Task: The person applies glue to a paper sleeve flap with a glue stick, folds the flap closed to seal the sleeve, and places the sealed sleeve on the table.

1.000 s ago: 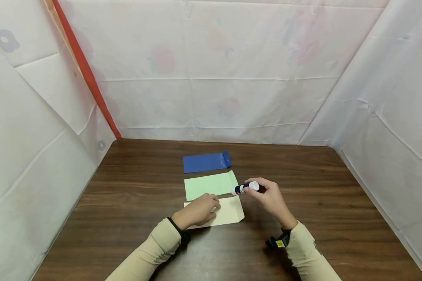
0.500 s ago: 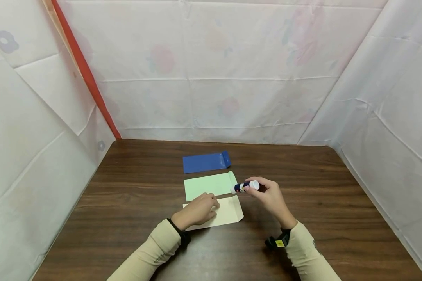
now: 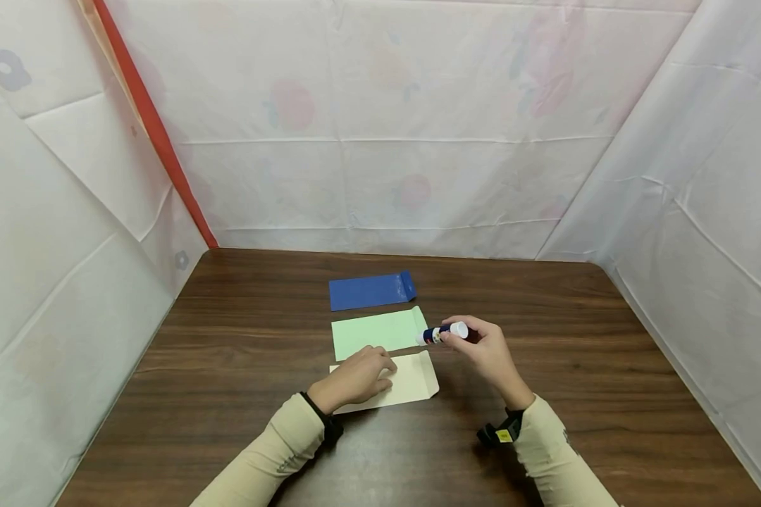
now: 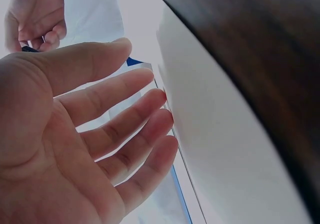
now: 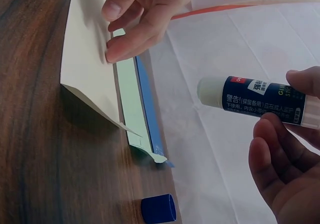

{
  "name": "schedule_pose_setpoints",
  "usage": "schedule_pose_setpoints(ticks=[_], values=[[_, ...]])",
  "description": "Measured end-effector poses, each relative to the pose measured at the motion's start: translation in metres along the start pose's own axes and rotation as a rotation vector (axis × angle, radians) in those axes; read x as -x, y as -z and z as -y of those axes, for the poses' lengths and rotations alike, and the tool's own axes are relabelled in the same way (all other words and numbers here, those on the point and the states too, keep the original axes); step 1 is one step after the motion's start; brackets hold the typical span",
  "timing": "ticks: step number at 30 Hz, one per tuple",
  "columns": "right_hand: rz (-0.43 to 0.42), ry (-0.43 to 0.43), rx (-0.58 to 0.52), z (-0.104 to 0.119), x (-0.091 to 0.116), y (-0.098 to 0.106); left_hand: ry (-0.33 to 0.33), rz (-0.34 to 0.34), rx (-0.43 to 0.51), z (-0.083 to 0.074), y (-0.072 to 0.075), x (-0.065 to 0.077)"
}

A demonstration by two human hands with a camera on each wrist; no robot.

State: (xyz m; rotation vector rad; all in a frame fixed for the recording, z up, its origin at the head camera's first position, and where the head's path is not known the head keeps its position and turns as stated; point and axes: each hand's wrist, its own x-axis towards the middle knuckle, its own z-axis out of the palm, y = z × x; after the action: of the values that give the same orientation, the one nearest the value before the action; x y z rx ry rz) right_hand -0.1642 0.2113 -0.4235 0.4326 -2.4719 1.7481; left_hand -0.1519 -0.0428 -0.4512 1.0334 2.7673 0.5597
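My right hand (image 3: 490, 352) pinches a glue stick (image 3: 442, 333) between thumb and fingers. The stick has a dark blue label and a white base, and its bare pale glue end (image 5: 210, 91) points left, toward the envelopes. My left hand (image 3: 358, 378) rests its fingertips on a cream envelope (image 3: 415, 380), fingers loosely extended in the left wrist view. That envelope's flap lies unfolded on its right end. Just beyond it is a light green envelope (image 3: 370, 334), its flap slightly raised. Farthest back lies a blue envelope (image 3: 364, 292) with whitish smears near its flap.
A dark blue glue stick cap (image 5: 159, 209) stands on the table in the right wrist view; in the head view I cannot make it out. Brown wood-grain table (image 3: 241, 338) surrounds the envelopes. White patterned sheeting (image 3: 380, 176) hangs behind and at both sides.
My right hand and the glue stick have risen very slightly. The cream envelope has shifted a touch left under my left hand. The other envelopes have stayed put.
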Motion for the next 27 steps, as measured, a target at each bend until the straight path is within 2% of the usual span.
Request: schedule_pose_setpoints(ticks=[8,13,16,20,27], values=[[0.007,-0.014,0.019,0.01,-0.002,0.0,-0.017,-0.004,-0.011,-0.002,0.003,0.0],[-0.016,-0.036,0.042,0.007,-0.005,-0.001,-0.005,0.02,0.005,-0.005,0.009,-0.006],[-0.046,-0.049,0.05,0.003,-0.007,-0.001,0.007,0.041,-0.005,-0.008,0.013,-0.011],[-0.103,-0.057,0.072,-0.001,-0.009,-0.001,-0.01,0.052,-0.035,-0.014,0.015,-0.018],[-0.203,-0.106,0.178,-0.006,-0.011,0.004,-0.031,0.071,-0.106,-0.023,0.01,-0.033]])
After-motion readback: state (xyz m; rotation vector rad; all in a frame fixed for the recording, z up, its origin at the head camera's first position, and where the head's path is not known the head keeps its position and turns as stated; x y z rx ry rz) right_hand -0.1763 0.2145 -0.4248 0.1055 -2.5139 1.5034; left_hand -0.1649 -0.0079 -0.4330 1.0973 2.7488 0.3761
